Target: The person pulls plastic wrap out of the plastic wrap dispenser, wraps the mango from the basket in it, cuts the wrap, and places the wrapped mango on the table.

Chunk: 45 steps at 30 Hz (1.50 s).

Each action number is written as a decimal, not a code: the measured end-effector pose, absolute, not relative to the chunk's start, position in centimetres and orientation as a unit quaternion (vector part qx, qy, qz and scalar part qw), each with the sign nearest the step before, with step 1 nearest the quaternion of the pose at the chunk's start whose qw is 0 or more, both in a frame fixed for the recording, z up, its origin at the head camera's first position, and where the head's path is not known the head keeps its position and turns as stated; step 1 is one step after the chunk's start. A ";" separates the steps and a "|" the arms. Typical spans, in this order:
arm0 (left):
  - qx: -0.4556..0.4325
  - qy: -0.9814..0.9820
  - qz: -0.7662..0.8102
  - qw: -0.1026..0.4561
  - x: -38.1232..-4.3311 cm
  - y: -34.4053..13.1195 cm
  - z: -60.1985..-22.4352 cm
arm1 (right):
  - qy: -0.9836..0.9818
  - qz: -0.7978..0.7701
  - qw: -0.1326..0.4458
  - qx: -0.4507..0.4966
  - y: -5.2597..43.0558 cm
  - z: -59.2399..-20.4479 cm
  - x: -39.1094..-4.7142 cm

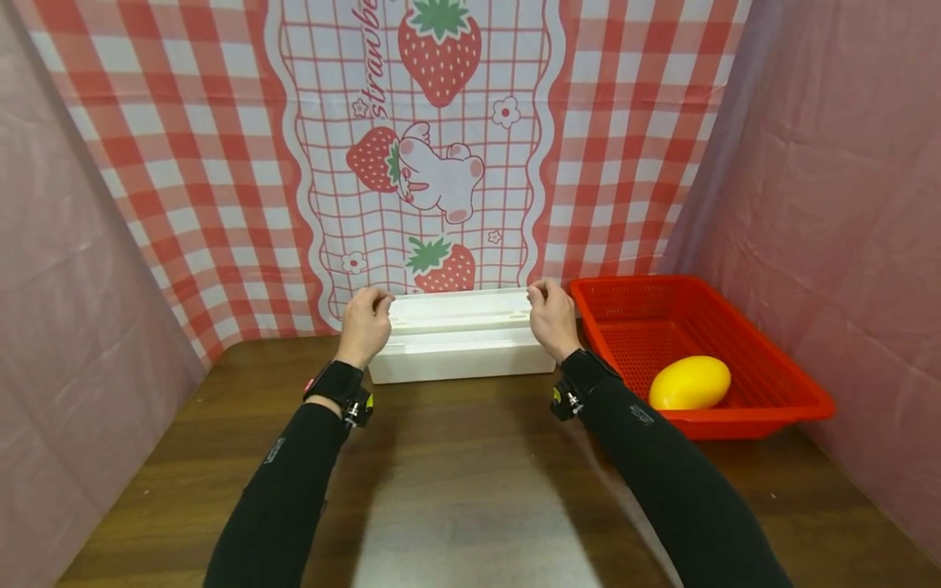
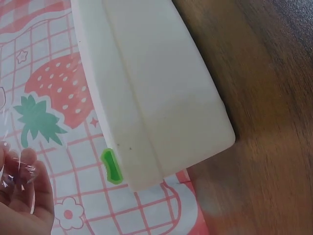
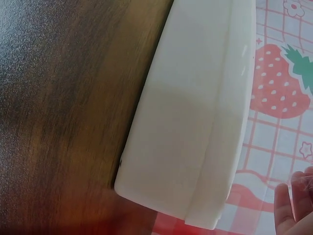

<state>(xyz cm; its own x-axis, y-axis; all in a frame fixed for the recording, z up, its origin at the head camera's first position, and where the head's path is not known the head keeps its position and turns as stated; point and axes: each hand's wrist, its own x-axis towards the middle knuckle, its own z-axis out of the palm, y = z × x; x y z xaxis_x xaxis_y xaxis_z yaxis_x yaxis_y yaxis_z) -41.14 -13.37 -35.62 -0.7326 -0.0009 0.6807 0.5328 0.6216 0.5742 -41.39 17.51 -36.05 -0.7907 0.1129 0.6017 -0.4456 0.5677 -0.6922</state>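
A long white box, which looks like a cling film dispenser [image 1: 463,365], lies at the back of the table, with a small green piece [image 2: 113,166] at one end in the left wrist view. Clear plastic film [image 1: 461,304] stretches above and behind the box, between both hands. The left hand [image 1: 363,328] pinches the film's left corner; wrinkled film shows over its fingers in the left wrist view. At the opposite corner, the right hand [image 1: 553,321] pinches the film, and only its fingers appear at the right wrist view's edge.
A red plastic basket [image 1: 779,367] stands on the right, holding a yellow oval object [image 1: 691,382]. Behind the box hangs a strawberry-print checked cloth [image 1: 220,163]. Pink curtains [image 1: 831,204] flank the brown wooden table [image 1: 456,465].
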 end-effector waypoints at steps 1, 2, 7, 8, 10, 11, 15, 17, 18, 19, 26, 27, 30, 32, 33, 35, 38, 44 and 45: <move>-0.160 -0.837 -0.408 0.328 -41.1 -13.4 -35.6 | -0.829 0.454 0.311 0.101 17.5 -36.0 -41.3; -0.161 -0.836 -0.412 0.325 -41.0 -13.4 -35.5 | -0.828 0.455 0.313 0.102 17.5 -35.9 -41.3; -0.164 -0.829 -0.426 0.324 -40.5 -13.4 -35.1 | -0.825 0.450 0.325 0.103 17.5 -35.5 -40.9; -0.165 -0.827 -0.428 0.325 -40.4 -13.4 -35.1 | -0.826 0.448 0.327 0.103 17.5 -35.5 -40.9; -0.167 -0.825 -0.429 0.327 -40.3 -13.4 -34.9 | -0.826 0.443 0.332 0.103 17.6 -35.4 -40.8; -0.168 -0.825 -0.430 0.327 -40.2 -13.4 -34.8 | -0.826 0.441 0.335 0.103 17.6 -35.3 -40.8; -0.167 -0.823 -0.434 0.325 -40.0 -13.4 -34.5 | -0.823 0.442 0.340 0.104 17.6 -35.2 -40.7; -0.166 -0.823 -0.436 0.324 -39.9 -13.3 -34.4 | -0.819 0.450 0.341 0.105 17.6 -35.2 -40.7; -0.166 -0.822 -0.437 0.324 -39.9 -13.4 -34.3 | -0.817 0.454 0.341 0.105 17.6 -35.2 -40.8; -0.166 -0.822 -0.438 0.324 -39.8 -13.3 -34.2 | -0.814 0.458 0.341 0.105 17.7 -35.2 -40.7; -0.165 -0.820 -0.443 0.322 -39.6 -13.3 -33.9 | -0.802 0.493 0.320 0.108 17.8 -34.9 -40.3; -0.165 -0.821 -0.443 0.320 -39.6 -13.3 -33.8 | -0.801 0.497 0.317 0.108 17.8 -34.8 -40.2; -0.169 -0.819 -0.448 0.316 -39.4 -13.3 -33.6 | -0.798 0.503 0.314 0.108 17.8 -34.6 -39.9; -0.171 -0.817 -0.453 0.314 -39.3 -13.3 -33.6 | -0.798 0.502 0.315 0.108 17.8 -34.6 -39.8; -0.172 -0.816 -0.454 0.314 -39.3 -13.4 -33.5 | -0.797 0.502 0.316 0.109 17.8 -34.6 -39.8; -0.173 -0.815 -0.456 0.313 -39.3 -13.4 -33.5 | -0.797 0.502 0.318 0.109 17.8 -34.5 -39.7; -0.173 -0.814 -0.456 0.314 -39.2 -13.4 -33.4 | -0.793 0.505 0.322 0.111 17.8 -34.5 -39.7; -0.174 -0.810 -0.465 0.313 -38.8 -13.2 -32.9 | -0.787 0.511 0.325 0.117 17.8 -33.9 -39.5; -0.174 -0.809 -0.467 0.313 -38.7 -13.2 -32.8 | -0.787 0.511 0.324 0.116 17.8 -33.8 -39.4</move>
<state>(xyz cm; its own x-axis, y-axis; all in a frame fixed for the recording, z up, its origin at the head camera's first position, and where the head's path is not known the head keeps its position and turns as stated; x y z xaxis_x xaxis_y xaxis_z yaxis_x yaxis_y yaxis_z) -38.68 -13.22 -32.81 -0.7440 -0.0104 0.6681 0.5732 0.5039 0.6462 -39.41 17.79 -33.80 -0.7630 0.1488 0.6291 -0.5143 0.4498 -0.7302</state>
